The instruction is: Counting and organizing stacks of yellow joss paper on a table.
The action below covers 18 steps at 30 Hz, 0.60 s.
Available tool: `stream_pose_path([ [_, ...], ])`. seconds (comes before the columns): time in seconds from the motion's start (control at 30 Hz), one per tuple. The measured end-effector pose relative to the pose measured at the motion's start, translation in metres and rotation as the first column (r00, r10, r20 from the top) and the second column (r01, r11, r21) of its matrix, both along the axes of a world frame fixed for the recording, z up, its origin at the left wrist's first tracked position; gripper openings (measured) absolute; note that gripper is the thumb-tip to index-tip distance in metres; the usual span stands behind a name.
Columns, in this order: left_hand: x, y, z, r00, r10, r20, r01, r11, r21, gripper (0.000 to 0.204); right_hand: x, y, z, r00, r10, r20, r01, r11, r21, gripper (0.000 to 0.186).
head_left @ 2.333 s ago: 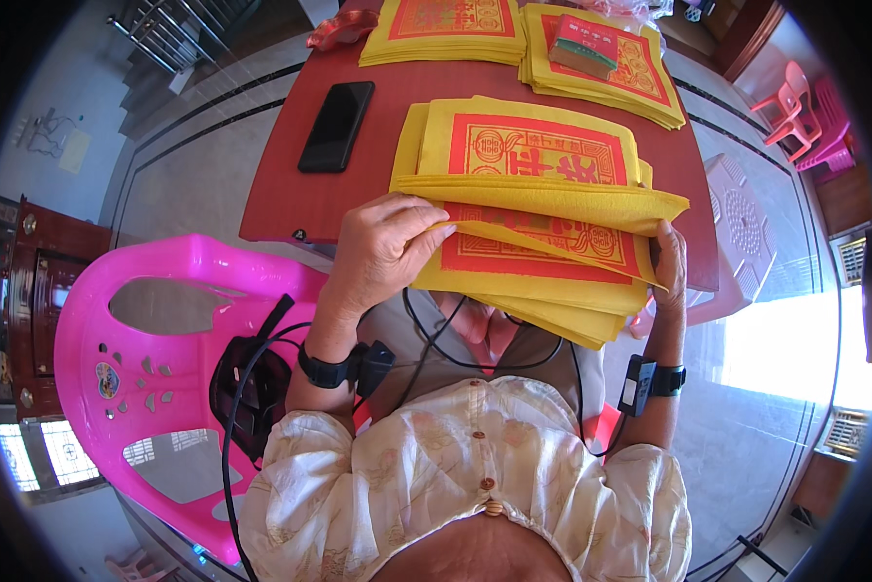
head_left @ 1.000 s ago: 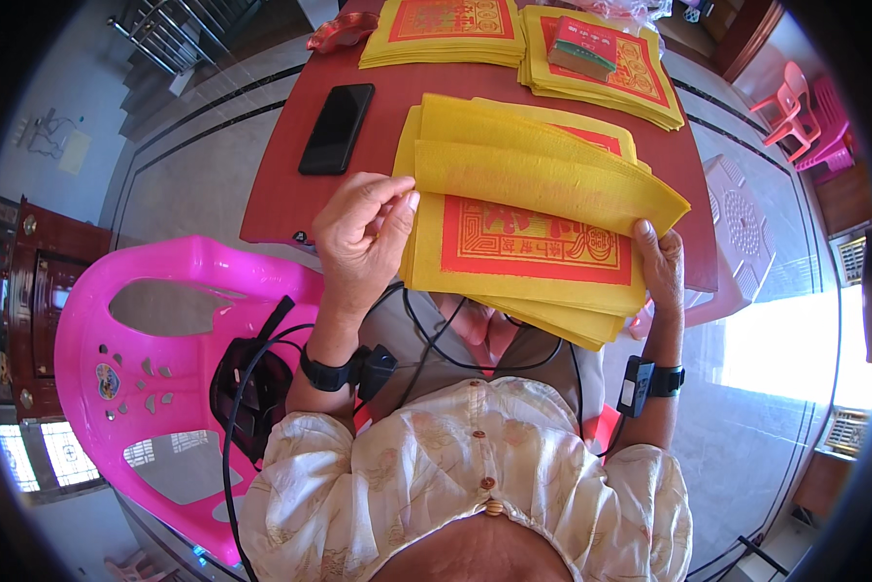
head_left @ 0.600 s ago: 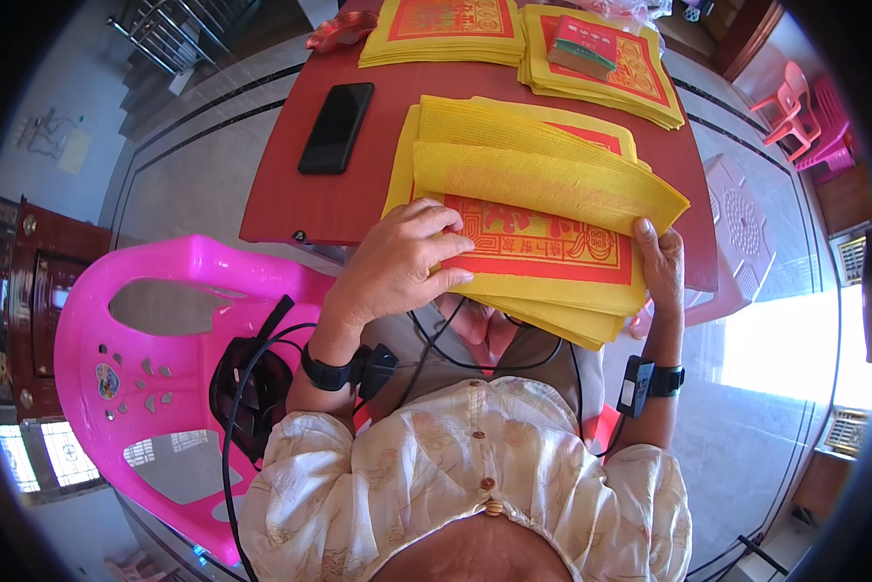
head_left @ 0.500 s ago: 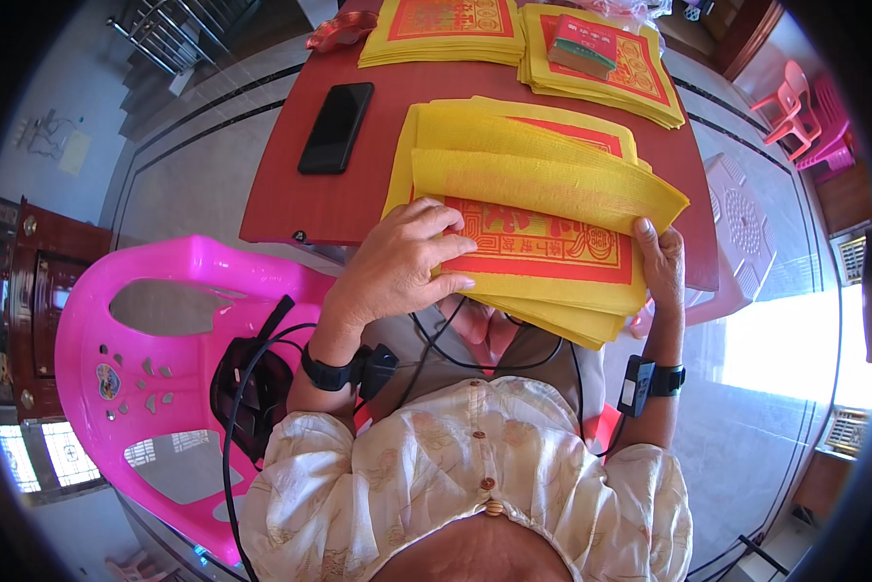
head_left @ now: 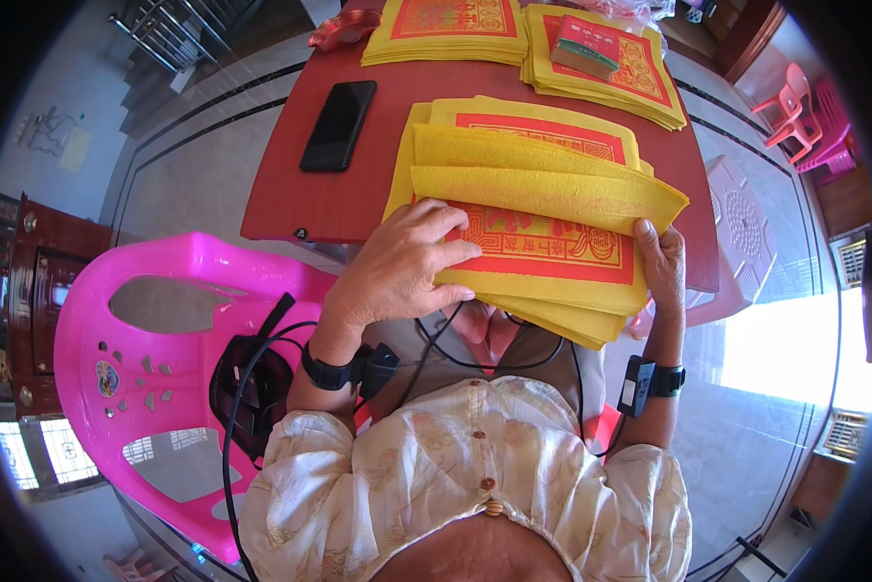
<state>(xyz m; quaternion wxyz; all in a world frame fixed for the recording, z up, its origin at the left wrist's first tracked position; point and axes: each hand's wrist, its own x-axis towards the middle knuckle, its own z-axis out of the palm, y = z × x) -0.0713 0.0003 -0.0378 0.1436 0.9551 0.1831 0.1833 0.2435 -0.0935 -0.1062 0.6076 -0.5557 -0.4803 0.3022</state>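
A stack of yellow paper sheets with red and gold printing (head_left: 552,272) overhangs the near edge of the table. Its top sheets are folded back on themselves, making a yellow flap (head_left: 542,190) with a second fold behind it. My right hand (head_left: 661,260) grips the stack's right edge, thumb on top by the flap's right end, other fingers mostly hidden beneath. On the stack's left side lies my left hand (head_left: 418,260), fingers apart, fingertips touching the printed sheet near the flap's left end. Both wrists wear black straps with small devices.
On the red table (head_left: 280,199) are a black phone (head_left: 338,126), two more yellow paper stacks (head_left: 445,48), a small red-and-green book (head_left: 585,48) and a red dish (head_left: 343,31). A pink chair (head_left: 188,254) holding a black bag stands left; a pale stool (head_left: 743,218) stands right.
The folded flaps have sunk lower and opened slightly, baring more red print on the sheet behind. Both hands stay nearly in place.
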Motion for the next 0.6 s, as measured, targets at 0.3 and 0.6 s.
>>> stream_pose_path([
  [0.3,0.0021,-0.0012,0.0027,1.000,0.004,0.003,-0.004,1.000,0.003,0.040,-0.0001,-0.0026,0.0059,0.999,-0.007,0.032,0.009,0.999,-0.040,0.034],
  [0.6,0.0015,-0.0008,0.0033,1.000,0.001,-0.012,-0.001,1.000,-0.002,0.044,-0.0001,-0.0011,0.0034,0.999,-0.017,0.051,0.018,0.999,-0.026,0.035],
])
